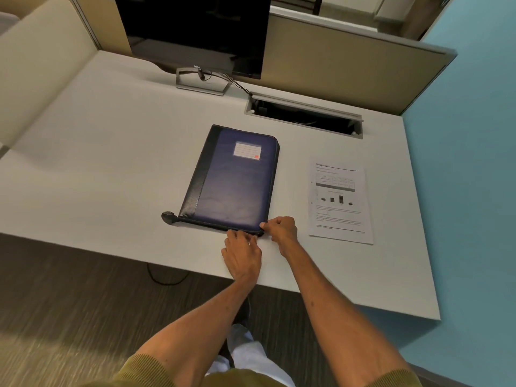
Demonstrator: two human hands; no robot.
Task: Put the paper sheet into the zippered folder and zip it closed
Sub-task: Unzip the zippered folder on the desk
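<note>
Left hand rests fingers-down on the near edge of one closed blue zippered folder on the desk — right hand pinches its near right corner; one paper sheet lies right of the folder.

White desk spans most of view. Black monitor at far edge, screen dark, on silver open-frame stand. Dark cable runs from monitor base to rectangular cable hatch recessed in desktop, lid raised. Beige partition panels behind desk and along left side. Teal wall at right. Brown striped carpet below near desk edge; dark cord loops on floor under desk.
</note>
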